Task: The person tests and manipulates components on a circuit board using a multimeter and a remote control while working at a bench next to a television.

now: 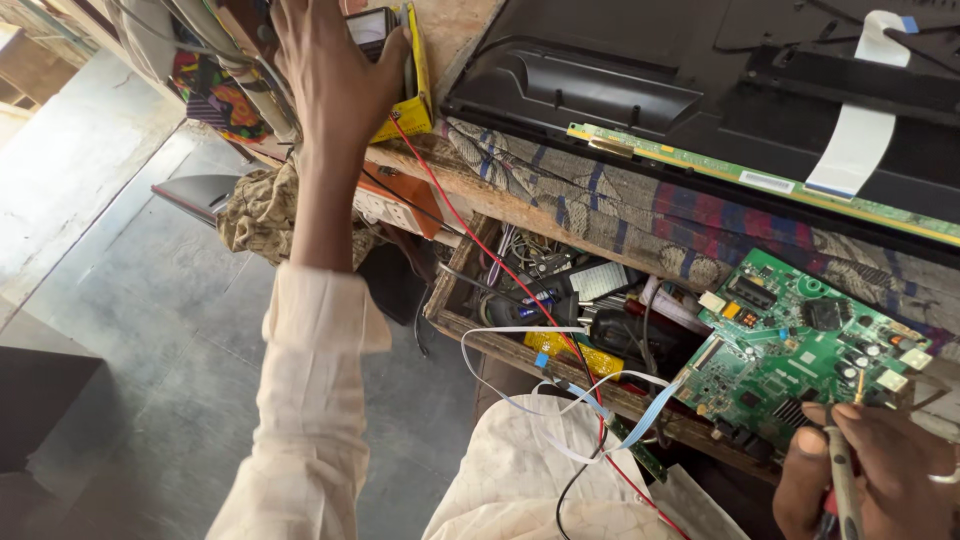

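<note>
Head view looks down on a cluttered repair bench draped with a patterned cloth. Taking the green circuit board as the landmark: it lies tilted at the bench's near edge, above an open drawer crammed with cables and small parts. Right hand sits just below the board's lower right corner, fingers closed around a thin probe whose tip points up to the board's edge. Left hand is well apart from the board, far up and to its left, the arm stretched out in a cream sleeve; its fingers curl around a yellow-cased meter standing at the bench's far corner. A red lead runs from the meter down across the drawer, passing left of the board. White flat ribbon cables loop just left of the board's lower corner. Above the board, beyond the cloth, lies a long narrow green strip board against the black back of a flat screen, with a white ribbon on it.
</note>
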